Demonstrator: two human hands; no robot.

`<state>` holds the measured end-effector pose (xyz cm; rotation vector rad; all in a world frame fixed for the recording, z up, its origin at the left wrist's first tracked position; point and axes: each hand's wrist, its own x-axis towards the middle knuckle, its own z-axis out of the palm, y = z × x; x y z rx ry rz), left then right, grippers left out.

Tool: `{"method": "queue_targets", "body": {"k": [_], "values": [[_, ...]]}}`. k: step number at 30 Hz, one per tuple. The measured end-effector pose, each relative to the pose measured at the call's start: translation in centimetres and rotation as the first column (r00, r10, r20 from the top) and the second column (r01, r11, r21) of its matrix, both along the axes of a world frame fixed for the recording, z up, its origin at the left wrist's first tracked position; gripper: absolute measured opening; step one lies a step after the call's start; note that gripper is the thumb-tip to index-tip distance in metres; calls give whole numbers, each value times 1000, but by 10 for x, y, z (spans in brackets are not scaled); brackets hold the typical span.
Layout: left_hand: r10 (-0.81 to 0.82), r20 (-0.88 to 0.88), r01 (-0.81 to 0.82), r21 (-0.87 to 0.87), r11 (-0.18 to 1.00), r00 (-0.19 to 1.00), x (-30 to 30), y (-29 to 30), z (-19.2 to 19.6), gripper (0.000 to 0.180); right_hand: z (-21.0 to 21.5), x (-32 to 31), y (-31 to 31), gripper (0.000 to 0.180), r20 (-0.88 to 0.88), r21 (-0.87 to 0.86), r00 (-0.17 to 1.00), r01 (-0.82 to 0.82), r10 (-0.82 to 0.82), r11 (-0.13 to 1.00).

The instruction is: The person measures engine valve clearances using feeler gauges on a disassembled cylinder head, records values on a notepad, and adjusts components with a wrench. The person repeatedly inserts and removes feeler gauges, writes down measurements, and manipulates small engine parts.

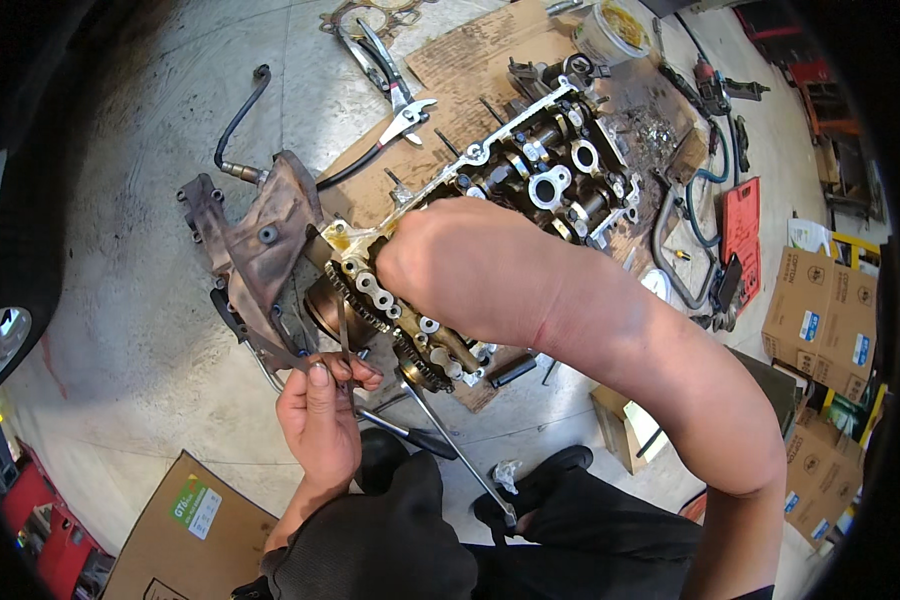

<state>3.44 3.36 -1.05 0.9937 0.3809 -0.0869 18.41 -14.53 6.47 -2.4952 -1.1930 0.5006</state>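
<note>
A cylinder head (490, 148) with exposed camshafts lies on cardboard in front of me. My right hand (460, 250) is curled over its near left part. The knuckles are bent down, and the fingertips and anything in them are hidden. At the head's left end are a dark toothed gear (355, 298) and a second gear (422, 368). Beside them, my left hand (322, 415) pinches a thin dark metal strip (344, 325) between thumb and fingers. The strip stands up against the gear end. A rusty heat shield-like cover (270, 235) lies just left of the head.
Large pliers (402, 112) and a sensor with a cable (238, 168) lie beyond. A long metal bar (460, 450) rests against the near gear. Cardboard (470, 50) lies under the head, a tub (615, 32) stands behind. Boxes (820, 315) are stacked at right; a carton (185, 530) stands near left.
</note>
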Motion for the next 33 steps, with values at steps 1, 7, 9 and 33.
{"method": "queue_targets", "body": {"k": [1,7,9,33], "values": [[7,-5,-7,-3,1000,1000,-1,0,0,25,-6,-2,-1,11,2,-23,1000,-23,23,999],[8,-12,-8,-15,1000,1000,1,0,0,26,-23,-7,0,13,-54,44,998,-37,39,998],[-3,-16,3,-27,1000,1000,1,1,0,26,-28,-10,0,14,-52,71,998,-23,26,997],[-51,-91,54,33,998,995,-4,6,-6,26,-21,-8,23,4,113,-81,993,42,-33,996]]}}
